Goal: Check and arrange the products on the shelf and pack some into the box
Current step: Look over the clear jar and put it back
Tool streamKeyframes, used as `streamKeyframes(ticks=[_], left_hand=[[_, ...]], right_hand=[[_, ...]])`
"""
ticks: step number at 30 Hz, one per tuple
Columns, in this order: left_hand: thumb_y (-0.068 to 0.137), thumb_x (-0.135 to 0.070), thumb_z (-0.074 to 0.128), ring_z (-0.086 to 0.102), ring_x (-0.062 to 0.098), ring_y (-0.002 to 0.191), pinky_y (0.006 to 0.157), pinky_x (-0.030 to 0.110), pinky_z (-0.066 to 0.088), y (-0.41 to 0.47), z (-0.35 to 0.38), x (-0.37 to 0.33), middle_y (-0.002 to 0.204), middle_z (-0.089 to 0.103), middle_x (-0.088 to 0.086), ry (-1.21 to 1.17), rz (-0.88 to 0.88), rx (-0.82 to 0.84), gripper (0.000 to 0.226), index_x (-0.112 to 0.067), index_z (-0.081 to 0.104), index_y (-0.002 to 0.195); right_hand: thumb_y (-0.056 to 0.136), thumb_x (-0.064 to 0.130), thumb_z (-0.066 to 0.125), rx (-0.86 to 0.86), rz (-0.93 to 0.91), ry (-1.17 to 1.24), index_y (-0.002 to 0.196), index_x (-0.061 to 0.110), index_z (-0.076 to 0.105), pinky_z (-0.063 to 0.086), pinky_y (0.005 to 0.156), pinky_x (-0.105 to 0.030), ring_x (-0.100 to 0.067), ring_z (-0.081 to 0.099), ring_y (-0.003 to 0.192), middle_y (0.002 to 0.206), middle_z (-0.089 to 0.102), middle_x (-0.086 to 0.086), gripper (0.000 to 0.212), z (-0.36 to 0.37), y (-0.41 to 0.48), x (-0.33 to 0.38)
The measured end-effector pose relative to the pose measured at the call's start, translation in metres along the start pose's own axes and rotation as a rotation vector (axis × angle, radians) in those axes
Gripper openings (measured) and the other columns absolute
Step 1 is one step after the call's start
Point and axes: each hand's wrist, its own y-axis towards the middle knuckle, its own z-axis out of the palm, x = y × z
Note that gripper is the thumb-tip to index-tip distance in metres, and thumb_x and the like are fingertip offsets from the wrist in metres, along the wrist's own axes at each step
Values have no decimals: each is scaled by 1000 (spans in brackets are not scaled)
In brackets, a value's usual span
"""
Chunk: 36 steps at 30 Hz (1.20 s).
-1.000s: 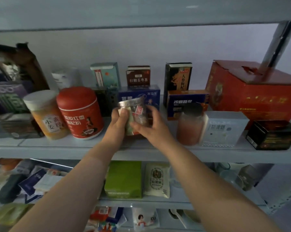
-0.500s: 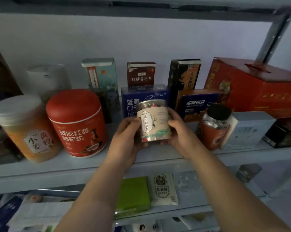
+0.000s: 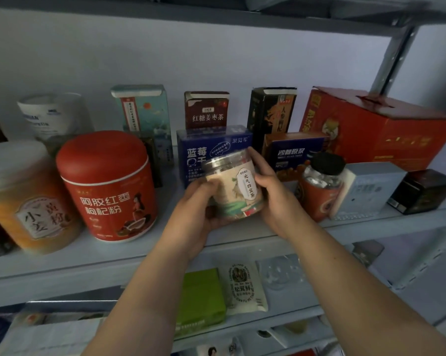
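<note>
A clear plastic jar (image 3: 233,186) with a pale label and tea sachets inside is tilted to the right just above the grey shelf board (image 3: 129,255). My left hand (image 3: 193,214) cups its left side and bottom. My right hand (image 3: 273,194) grips its right side with the thumb across the label. Behind the jar stands a blue box (image 3: 204,152). Left of it sits a red canister (image 3: 109,186), and to the right a dark-capped jar (image 3: 322,186).
An orange canister (image 3: 24,199) stands at the far left. Boxes line the back wall, with a large red carton (image 3: 378,129) at the right and a black box (image 3: 422,191) near the edge. The shelf below holds a green box (image 3: 201,299) and a white pouch (image 3: 242,286).
The jar has tilted to the right and turned, so its label now faces right. Both hands stay on it. The view has moved closer to the shelf.
</note>
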Motion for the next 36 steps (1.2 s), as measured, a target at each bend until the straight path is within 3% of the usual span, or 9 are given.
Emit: streamKeyframes(ticks=[4, 9, 14, 20, 23, 27, 30, 33, 36], left_hand=[[98, -9, 43, 59, 22, 80, 52, 30, 41, 1, -4, 0, 94, 72, 8, 0, 22, -54, 22, -16, 62, 108], [87, -46, 61, 57, 18, 71, 46, 29, 37, 0, -5, 0, 103, 65, 17, 16, 10, -55, 64, 0, 55, 130], [89, -60, 52, 61, 21, 68, 47, 28, 41, -5, -4, -3, 100, 69, 17, 8, -17, 40, 64, -8, 63, 124], [91, -62, 49, 60, 21, 60, 47, 29, 48, -7, -7, -2, 94, 68, 21, 18, -4, 55, 67, -5, 61, 125], [83, -73, 44, 56, 21, 54, 45, 29, 49, -7, -4, -4, 91, 64, 23, 0, -6, 41, 74, -11, 65, 119], [88, -75, 27, 50, 21, 56, 44, 26, 42, -11, 2, -9, 98, 68, 21, 20, -45, 51, 72, -23, 69, 114], [77, -82, 51, 68, 27, 76, 51, 31, 52, -12, 3, -16, 112, 74, 11, 166, -71, 109, 73, -28, 61, 125], [82, -43, 70, 73, 16, 95, 65, 36, 58, -10, -1, -20, 124, 65, 4, 325, 76, 81, 48, -35, 48, 124], [82, -29, 68, 62, 22, 116, 90, 45, 58, -11, -10, -13, 130, 55, 7, 563, 352, 51, 51, -40, 46, 127]], right_hand=[[106, 24, 35, -25, 65, 72, 149, 44, 44, 60, 75, -46, -30, 66, 119, 140, 63, -4, 48, -1, -2, 4], [86, 47, 49, -43, 108, 37, 126, 17, 60, 54, 77, -41, -28, 68, 97, 107, 72, -10, 51, -1, -4, 1], [83, 59, 37, -3, 172, -105, 110, 6, 65, 38, 44, -23, -22, 58, 58, 79, 65, -18, 65, -4, -3, 1], [82, 56, 40, 10, 144, -91, 121, 6, 60, 38, 44, -23, -23, 60, 59, 88, 64, -21, 66, -5, -4, 1], [83, 37, 49, 17, 66, -24, 130, 13, 47, 41, 42, -25, -22, 66, 67, 93, 67, -11, 53, -7, -10, 2], [75, 14, 54, 52, 11, 35, 115, 21, 43, 55, 47, -32, -22, 71, 79, 102, 65, -8, 42, -10, -18, 3], [74, 36, 76, 55, 8, 77, 126, 10, 39, 62, 59, -45, -29, 72, 92, 117, 63, -22, 69, -9, -18, 2], [62, 75, 81, 32, 19, 41, 138, 4, 31, 61, 63, -46, -33, 70, 98, 128, 57, -29, 116, -6, -19, 3], [63, 93, 63, 4, 10, -165, 135, 28, 43, 50, 53, -33, -29, 68, 88, 117, 65, -16, 100, -4, -19, -1]])
